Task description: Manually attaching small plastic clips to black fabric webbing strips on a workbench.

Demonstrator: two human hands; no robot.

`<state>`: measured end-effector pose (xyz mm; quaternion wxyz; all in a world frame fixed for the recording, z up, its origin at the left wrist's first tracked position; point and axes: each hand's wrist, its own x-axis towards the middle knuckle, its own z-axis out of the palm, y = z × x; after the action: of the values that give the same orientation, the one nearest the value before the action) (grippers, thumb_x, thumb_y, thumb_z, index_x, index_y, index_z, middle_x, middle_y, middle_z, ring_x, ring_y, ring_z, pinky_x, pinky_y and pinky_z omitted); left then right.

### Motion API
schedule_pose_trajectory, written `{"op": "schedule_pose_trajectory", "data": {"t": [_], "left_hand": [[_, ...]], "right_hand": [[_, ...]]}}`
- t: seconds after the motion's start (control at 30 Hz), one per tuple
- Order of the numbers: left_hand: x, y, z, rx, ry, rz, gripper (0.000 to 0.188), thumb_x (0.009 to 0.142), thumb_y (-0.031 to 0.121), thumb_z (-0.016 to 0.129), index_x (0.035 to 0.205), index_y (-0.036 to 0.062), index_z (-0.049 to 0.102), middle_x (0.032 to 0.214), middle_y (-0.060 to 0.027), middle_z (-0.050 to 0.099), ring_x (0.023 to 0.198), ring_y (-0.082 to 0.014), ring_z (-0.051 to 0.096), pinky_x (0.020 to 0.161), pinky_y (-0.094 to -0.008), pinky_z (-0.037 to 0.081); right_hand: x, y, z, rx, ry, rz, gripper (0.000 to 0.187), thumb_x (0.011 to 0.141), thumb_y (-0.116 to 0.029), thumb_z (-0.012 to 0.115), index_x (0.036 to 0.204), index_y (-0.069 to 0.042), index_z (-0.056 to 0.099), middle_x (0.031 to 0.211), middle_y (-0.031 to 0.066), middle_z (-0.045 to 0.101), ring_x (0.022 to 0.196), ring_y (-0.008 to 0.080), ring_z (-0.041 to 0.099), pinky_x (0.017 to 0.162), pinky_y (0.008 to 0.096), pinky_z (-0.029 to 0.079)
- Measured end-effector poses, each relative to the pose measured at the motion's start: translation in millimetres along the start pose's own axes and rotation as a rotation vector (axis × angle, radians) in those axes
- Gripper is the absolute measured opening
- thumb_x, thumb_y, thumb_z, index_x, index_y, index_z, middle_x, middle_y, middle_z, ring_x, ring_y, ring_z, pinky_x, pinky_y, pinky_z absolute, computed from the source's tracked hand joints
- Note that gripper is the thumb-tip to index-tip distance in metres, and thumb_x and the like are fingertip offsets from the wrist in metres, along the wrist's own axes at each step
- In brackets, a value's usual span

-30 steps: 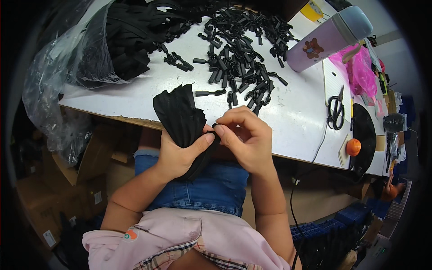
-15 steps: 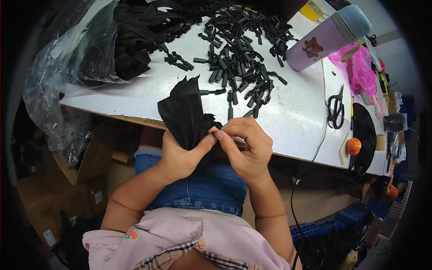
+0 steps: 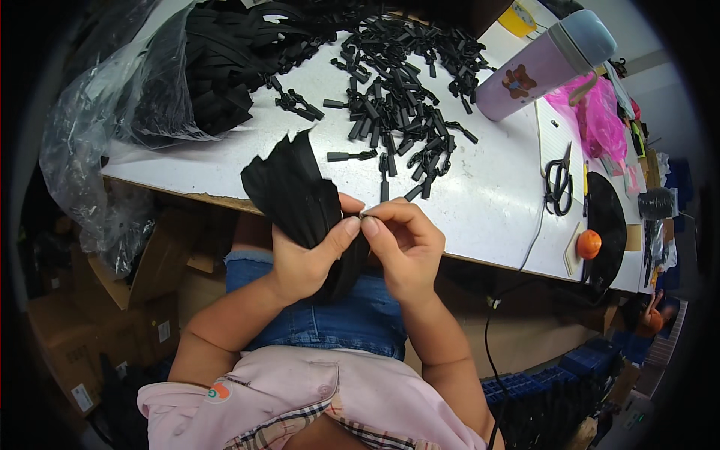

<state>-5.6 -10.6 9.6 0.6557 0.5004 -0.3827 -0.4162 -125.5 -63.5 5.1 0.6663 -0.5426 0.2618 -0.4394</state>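
Above my lap, at the table's front edge, my left hand [image 3: 311, 259] is closed round a bundle of black zipper strips [image 3: 296, 191]. The bundle fans out upward past the thumb, and more strips hang below the hand. Finger and thumb of my right hand [image 3: 409, 247] pinch a strip end right beside the left thumb tip. What exactly lies in that pinch is too small to make out. Beyond my hands spreads a pile of black zipper sliders [image 3: 405, 105] with long pull tabs. One loose slider [image 3: 351, 157] lies nearest the bundle.
More black strips [image 3: 217, 67] lie at the far left beside a clear plastic bag [image 3: 112, 142]. To the right stand a lilac bottle [image 3: 521, 75], black scissors [image 3: 559, 180] and an orange round thing [image 3: 589, 244]. A cable [image 3: 532, 255] hangs over the edge. Cardboard boxes [image 3: 97, 330] sit below left.
The strip bundle has tilted left and spread, uncovering the loose slider. My right hand has shifted slightly left and down, still pinching beside the left thumb.
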Motion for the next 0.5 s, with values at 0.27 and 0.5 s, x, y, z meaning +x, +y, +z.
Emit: {"op": "schedule_pose_trajectory", "data": {"t": [0.27,0.5], "left_hand": [[14.0,-7.2,-4.4,-0.221,0.238,-0.183,0.017,0.076,0.005,0.059,0.091,0.0012,0.056,0.067,0.0007,0.052,0.05,-0.0035,0.041,0.046,-0.0167,0.033],[7.2,7.7,-22.2,-0.327,0.153,-0.301,0.02,0.074,0.007,0.061,0.092,0.0008,0.055,0.068,-0.0003,0.051,0.05,-0.0039,0.04,0.045,-0.0171,0.033]], "right_hand": [[12.5,1.4,-3.2,-0.161,-0.055,0.094,0.018,0.079,0.001,0.053,0.096,0.004,0.052,0.089,0.008,0.054,0.077,0.0087,0.053,0.071,0.0197,0.045],[13.9,-0.4,-21.6,-0.2,0.131,-0.043,0.014,0.077,0.002,0.054,0.091,0.002,0.054,0.085,0.0068,0.053,0.073,0.01,0.054,0.062,0.021,0.046]]}}
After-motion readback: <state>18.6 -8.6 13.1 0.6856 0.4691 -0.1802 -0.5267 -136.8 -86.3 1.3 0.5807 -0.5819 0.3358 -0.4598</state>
